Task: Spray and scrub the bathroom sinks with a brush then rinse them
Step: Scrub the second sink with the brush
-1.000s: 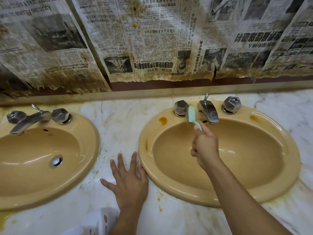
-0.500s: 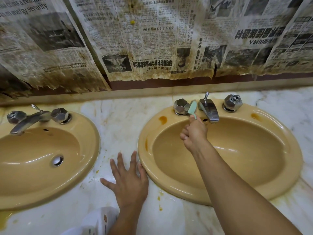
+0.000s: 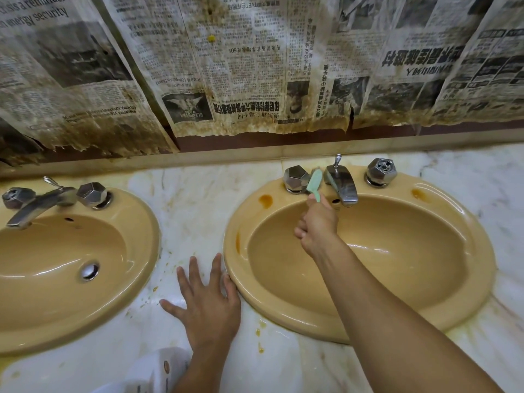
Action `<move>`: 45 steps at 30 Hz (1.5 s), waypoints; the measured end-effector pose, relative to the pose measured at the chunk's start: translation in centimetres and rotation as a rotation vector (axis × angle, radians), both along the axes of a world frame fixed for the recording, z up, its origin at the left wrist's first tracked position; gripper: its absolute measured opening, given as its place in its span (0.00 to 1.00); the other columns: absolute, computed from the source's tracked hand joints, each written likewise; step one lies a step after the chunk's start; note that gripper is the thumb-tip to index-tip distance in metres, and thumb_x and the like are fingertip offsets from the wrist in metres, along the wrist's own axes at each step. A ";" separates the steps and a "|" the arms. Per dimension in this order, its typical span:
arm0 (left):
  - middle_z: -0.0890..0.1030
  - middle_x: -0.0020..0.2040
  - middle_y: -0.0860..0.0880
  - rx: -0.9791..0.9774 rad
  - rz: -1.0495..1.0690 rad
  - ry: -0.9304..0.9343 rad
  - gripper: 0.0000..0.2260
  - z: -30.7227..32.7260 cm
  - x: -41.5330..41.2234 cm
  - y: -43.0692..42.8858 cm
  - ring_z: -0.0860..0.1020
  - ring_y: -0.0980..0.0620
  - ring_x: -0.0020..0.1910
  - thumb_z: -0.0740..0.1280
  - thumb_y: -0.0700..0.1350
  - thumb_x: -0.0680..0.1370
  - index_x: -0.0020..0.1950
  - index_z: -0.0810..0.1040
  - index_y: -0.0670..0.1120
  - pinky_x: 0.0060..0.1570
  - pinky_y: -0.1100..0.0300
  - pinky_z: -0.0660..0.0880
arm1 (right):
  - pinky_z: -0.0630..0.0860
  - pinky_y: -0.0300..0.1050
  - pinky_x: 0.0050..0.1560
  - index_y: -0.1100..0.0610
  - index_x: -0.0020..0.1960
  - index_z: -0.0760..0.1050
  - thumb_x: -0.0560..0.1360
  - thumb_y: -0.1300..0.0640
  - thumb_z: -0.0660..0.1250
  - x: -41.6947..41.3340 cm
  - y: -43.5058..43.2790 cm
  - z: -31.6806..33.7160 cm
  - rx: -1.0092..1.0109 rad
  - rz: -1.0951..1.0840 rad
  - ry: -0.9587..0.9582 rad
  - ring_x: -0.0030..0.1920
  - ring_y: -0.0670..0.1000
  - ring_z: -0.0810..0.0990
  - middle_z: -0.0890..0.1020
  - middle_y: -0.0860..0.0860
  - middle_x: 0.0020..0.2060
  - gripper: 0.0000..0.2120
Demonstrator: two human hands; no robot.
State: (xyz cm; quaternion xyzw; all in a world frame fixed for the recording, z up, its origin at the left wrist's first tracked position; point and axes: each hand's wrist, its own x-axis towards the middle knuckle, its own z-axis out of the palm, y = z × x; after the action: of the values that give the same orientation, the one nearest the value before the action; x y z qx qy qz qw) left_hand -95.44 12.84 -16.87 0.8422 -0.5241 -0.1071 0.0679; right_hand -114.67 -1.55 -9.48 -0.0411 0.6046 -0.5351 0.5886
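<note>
Right hand (image 3: 316, 225) outstretched, fingers grasping brush (image 3: 314, 182) at 12 o'clock of sink (image 3: 453, 211); left hand (image 3: 207, 302) flat, fingers released, on stained marble bench (image 3: 184, 211).

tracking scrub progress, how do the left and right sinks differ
The right hand holds a green brush at the back rim of the right sink; no hand touches the left sink. The right sink's spout points forward; the left sink's spout angles sideways. Both are tan.
</note>
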 end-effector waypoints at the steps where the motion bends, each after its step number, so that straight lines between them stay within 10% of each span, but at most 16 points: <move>1: 0.50 0.84 0.53 -0.003 0.001 -0.002 0.24 -0.1 0.0 0.0 0.39 0.50 0.83 0.48 0.60 0.85 0.82 0.53 0.67 0.73 0.24 0.44 | 0.54 0.38 0.24 0.40 0.65 0.76 0.85 0.54 0.59 0.2 0.9 -0.1 -0.006 0.030 0.023 0.25 0.46 0.54 0.58 0.47 0.28 0.14; 9: 0.53 0.84 0.52 -0.021 -0.005 -0.029 0.23 -0.3 0.2 0.0 0.43 0.49 0.83 0.47 0.60 0.85 0.81 0.57 0.67 0.71 0.24 0.47 | 0.75 0.47 0.35 0.42 0.75 0.70 0.84 0.54 0.59 -1.2 7.3 1.0 -0.067 0.237 0.648 0.34 0.50 0.74 0.80 0.49 0.43 0.21; 15: 0.51 0.84 0.53 -0.014 0.002 -0.023 0.24 -0.3 0.2 -0.1 0.41 0.50 0.83 0.44 0.61 0.84 0.81 0.55 0.67 0.72 0.24 0.45 | 0.71 0.49 0.53 0.49 0.78 0.65 0.85 0.56 0.55 -0.2 4.1 1.3 -0.110 0.716 1.054 0.62 0.62 0.74 0.80 0.58 0.61 0.22; 45: 0.52 0.84 0.52 -0.024 -0.015 -0.022 0.26 0.0 0.2 0.0 0.42 0.49 0.83 0.44 0.62 0.82 0.81 0.56 0.66 0.72 0.24 0.46 | 0.71 0.53 0.50 0.45 0.82 0.55 0.84 0.54 0.54 1.5 1.1 -0.7 -0.135 0.856 1.195 0.61 0.63 0.74 0.79 0.59 0.59 0.26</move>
State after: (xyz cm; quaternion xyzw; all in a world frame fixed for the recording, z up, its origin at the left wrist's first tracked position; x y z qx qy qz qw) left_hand -95.21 12.82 -16.89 0.8386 -0.5322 -0.0920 0.0712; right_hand -113.14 -0.47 -10.13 -0.5940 0.7188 -0.1810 0.3125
